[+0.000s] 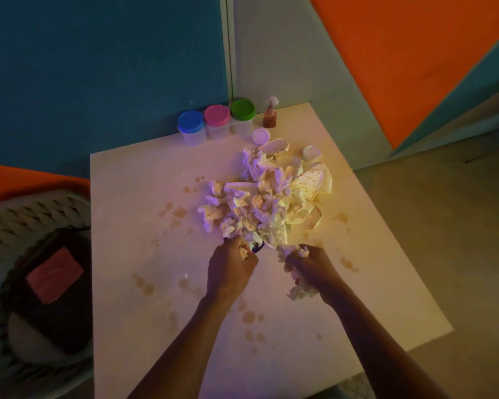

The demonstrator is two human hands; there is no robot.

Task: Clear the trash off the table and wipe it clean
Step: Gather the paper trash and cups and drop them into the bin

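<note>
Trash pile [267, 197] lies just beyond left hand [232, 269] and right hand [310, 266].

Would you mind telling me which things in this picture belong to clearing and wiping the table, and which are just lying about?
Part of the job:
pile of crumpled paper and paper plates
brown stains
table
left hand and right hand, each gripping paper
basket

Just lying about:
three lidded tubs
small bottle

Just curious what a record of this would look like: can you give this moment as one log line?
stage: clearing trash | left hand: grips paper at pile edge | right hand: holds crumpled tissue | trash pile: on white table | stains: unwiped
</note>
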